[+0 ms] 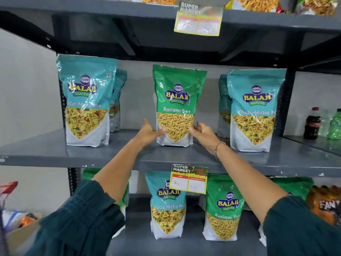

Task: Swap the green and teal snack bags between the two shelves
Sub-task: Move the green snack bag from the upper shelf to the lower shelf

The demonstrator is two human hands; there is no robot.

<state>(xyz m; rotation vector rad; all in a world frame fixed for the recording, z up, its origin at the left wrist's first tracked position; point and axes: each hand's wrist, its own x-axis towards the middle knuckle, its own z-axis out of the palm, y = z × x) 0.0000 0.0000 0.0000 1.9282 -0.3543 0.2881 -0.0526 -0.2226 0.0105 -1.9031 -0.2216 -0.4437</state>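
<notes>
green bag upright (upper shelf)

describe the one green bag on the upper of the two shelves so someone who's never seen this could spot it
Find the grey metal shelf carrying a yellow supermarket price tag on its front edge. The green Ratlami Sev bag stands upright at its middle, between both hands. Every other bag on that shelf is teal.

bright, even light | bag glare | edges bowed — corners soft

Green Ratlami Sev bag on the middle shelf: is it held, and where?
Both hands, left hand and right hand, touch the green bag at its lower side edges; a firm grip cannot be told.
</notes>
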